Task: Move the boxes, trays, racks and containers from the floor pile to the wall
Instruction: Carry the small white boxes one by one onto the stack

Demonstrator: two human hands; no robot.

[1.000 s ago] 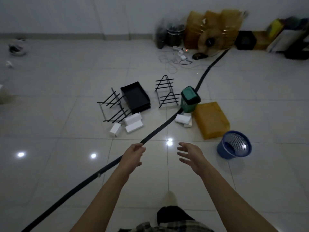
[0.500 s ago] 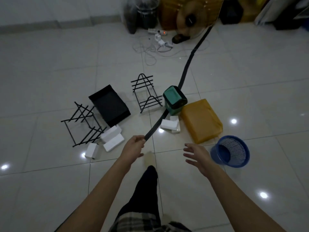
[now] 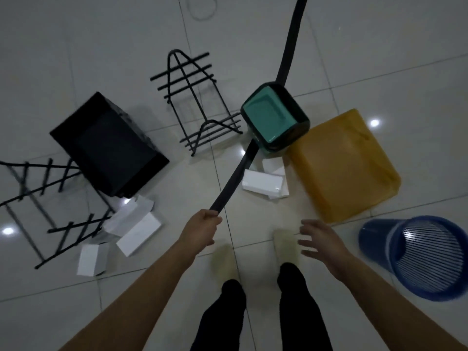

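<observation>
Overall: you have closed on the pile since a second ago. The wall has dropped out of view, and the pile now lies on the floor (image 3: pixel 101 46) right at your feet (image 3: pixel 222 257). Nothing is lifted yet.
Yellow container (image 3: pixel 344 165): flat on the tiles right of centre, in the same place in the pile as before.
Black tray (image 3: pixel 109 150): at the left, unmoved. Its near edge meets the left wire rack (image 3: pixel 38 198), but I cannot tell whether they touch or only overlap.
Blue basket (image 3: pixel 417 257): on its side at the far right, mouth toward you, apart from the rest.
Centre wire rack (image 3: pixel 200 102): stands between the black tray and the green bin (image 3: pixel 273 117).
Green bin: tipped, against the yellow container's far corner.
White boxes (image 3: pixel 134 224): one cluster lies beside the left wire rack, and another just near of the green bin.
Black strap (image 3: pixel 233 181): runs from your left hand across the nearer boxes, past the green bin and out of the top of the view.
Left hand (image 3: pixel 202 229): clenched round the strap's near end, as in both earlier views.
Right hand (image 3: pixel 319 239): fingers spread, holding nothing, near the yellow container's near corner.
Judgement: the approach looks complete and picking can begin. The strap ties up one hand, so you will likely need to let it go before taking the larger pieces.
</observation>
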